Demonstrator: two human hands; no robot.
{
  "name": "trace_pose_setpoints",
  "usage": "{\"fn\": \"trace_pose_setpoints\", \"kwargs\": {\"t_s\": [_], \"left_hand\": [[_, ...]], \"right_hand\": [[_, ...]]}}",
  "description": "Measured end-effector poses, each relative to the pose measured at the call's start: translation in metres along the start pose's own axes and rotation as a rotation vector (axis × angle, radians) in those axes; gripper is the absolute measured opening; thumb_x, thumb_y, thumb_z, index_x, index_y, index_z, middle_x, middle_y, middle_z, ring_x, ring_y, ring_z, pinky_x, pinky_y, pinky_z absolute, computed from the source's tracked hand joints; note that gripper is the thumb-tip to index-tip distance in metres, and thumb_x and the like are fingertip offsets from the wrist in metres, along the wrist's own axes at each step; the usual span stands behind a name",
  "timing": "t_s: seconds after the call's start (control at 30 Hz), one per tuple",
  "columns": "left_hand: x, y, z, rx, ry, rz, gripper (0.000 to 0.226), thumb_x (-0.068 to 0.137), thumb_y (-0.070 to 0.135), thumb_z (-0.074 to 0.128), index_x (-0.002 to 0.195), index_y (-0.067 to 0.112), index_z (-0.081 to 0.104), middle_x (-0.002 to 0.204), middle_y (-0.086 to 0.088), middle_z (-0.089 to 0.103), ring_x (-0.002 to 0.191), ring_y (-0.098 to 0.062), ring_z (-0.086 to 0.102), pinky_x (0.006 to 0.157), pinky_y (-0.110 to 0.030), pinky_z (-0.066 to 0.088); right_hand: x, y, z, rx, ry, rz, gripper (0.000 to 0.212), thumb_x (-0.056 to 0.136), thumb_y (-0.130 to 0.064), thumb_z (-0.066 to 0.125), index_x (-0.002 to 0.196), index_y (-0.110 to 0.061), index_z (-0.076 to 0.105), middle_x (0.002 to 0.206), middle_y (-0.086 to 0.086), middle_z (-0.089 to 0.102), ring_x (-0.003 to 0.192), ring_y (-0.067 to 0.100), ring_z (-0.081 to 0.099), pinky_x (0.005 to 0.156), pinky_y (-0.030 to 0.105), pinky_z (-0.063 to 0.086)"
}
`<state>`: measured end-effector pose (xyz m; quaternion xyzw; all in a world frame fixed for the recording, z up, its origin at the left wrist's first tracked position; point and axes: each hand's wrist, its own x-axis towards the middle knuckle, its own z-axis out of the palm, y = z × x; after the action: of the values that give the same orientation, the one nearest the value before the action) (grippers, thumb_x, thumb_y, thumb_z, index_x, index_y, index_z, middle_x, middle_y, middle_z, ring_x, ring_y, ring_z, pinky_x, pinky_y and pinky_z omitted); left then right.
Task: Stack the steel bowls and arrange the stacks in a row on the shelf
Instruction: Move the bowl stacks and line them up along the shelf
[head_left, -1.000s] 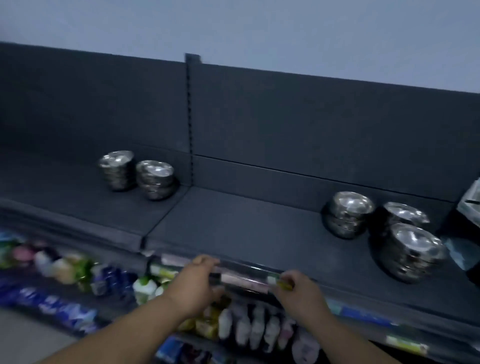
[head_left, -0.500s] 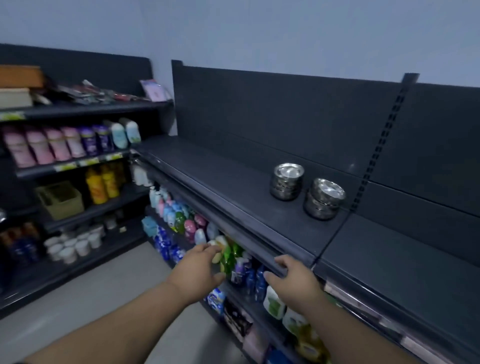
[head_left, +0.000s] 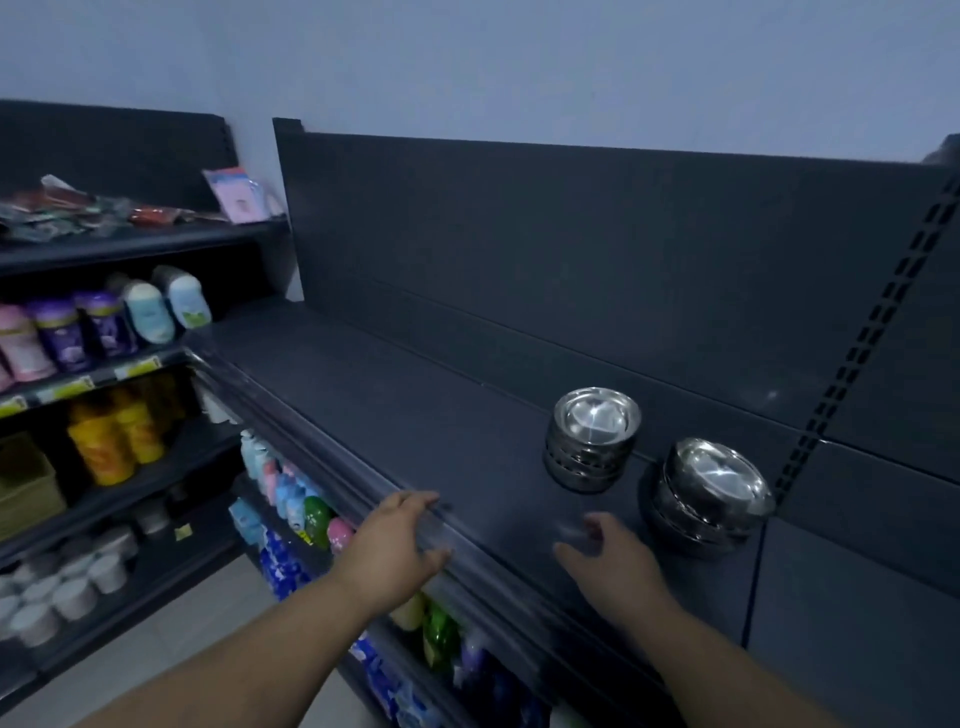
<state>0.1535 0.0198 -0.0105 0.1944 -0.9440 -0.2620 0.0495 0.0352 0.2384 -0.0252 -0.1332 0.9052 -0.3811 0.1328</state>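
A pale blue-grey wall (head_left: 519, 62) rises behind dark shop shelving. The top shelf (head_left: 395, 415) has a dark back panel (head_left: 571, 249) and a slotted upright (head_left: 852, 364) at the right. On the left, a second shelving unit (head_left: 130, 244) carries coloured bottles (head_left: 104, 332). The floor (head_left: 223, 608) is pale grey and the light is dim.

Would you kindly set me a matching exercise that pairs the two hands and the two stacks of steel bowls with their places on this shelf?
Things:
1. left hand
2. right hand
3. left bowl stack
4. right bowl stack

Places:
A. nearest the slotted upright
B. over the shelf surface, in front of the stacks
C. at the shelf's front edge
D. second from the slotted upright

Pairs: 1-C, 2-B, 3-D, 4-A
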Motion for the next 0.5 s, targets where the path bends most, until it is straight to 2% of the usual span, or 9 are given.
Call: {"fn": "trace_pose_setpoints", "kwargs": {"t_s": [0.1,0.17,0.27,0.37,0.43,0.5], "left_hand": [[0.050,0.004,0.007,-0.057,-0.037,0.038,0.068,0.086,0.041,0.065,0.145,0.022,0.036,0.145,0.001,0.037,0.131,-0.013,0.041,0.096,-0.007,0.021],[0.080,0.008,0.014,-0.102,-0.080,0.067,0.070,0.086,0.043,0.064,0.146,0.024,0.033,0.148,0.002,0.034,0.133,-0.012,0.038,0.098,-0.009,0.022],[0.123,0.016,0.025,-0.135,-0.151,0.152,0.077,0.084,0.048,0.065,0.148,0.024,0.029,0.152,0.002,0.031,0.137,-0.012,0.034,0.107,-0.017,0.024],[0.165,0.018,0.030,-0.133,-0.215,0.255,0.081,0.081,0.052,0.067,0.148,0.027,0.028,0.152,0.003,0.031,0.138,-0.011,0.032,0.109,-0.018,0.023],[0.194,0.019,0.033,-0.141,-0.271,0.317,0.084,0.080,0.055,0.067,0.148,0.028,0.027,0.153,0.002,0.030,0.139,-0.012,0.031,0.109,-0.020,0.024],[0.220,0.022,0.036,-0.157,-0.333,0.380,0.086,0.079,0.055,0.068,0.149,0.027,0.027,0.154,0.002,0.030,0.141,-0.012,0.029,0.111,-0.021,0.023]], "right_hand": [[0.029,-0.002,-0.001,0.038,0.061,0.069,0.076,0.081,-0.044,0.072,0.143,-0.013,0.041,0.143,0.007,0.050,0.128,0.021,0.050,0.105,0.028,0.038],[0.043,-0.003,-0.001,0.069,0.086,0.112,0.084,0.079,-0.045,0.073,0.147,-0.013,0.035,0.145,0.007,0.048,0.131,0.022,0.048,0.106,0.029,0.037],[0.061,-0.005,-0.002,0.129,0.170,0.137,0.084,0.076,-0.043,0.077,0.144,-0.017,0.036,0.137,0.001,0.055,0.127,0.020,0.051,0.098,0.024,0.038],[0.076,-0.011,0.002,0.208,0.237,0.175,0.081,0.074,-0.037,0.081,0.141,-0.022,0.038,0.117,-0.009,0.056,0.116,0.015,0.055,0.090,0.019,0.035],[0.086,-0.012,0.007,0.289,0.293,0.195,0.091,0.067,-0.041,0.085,0.141,-0.026,0.035,0.118,-0.014,0.057,0.114,0.009,0.056,0.097,0.020,0.038],[0.094,-0.012,0.012,0.356,0.342,0.229,0.111,0.052,-0.055,0.086,0.144,-0.029,0.030,0.128,-0.013,0.059,0.118,0.008,0.057,0.107,0.028,0.041]]}}
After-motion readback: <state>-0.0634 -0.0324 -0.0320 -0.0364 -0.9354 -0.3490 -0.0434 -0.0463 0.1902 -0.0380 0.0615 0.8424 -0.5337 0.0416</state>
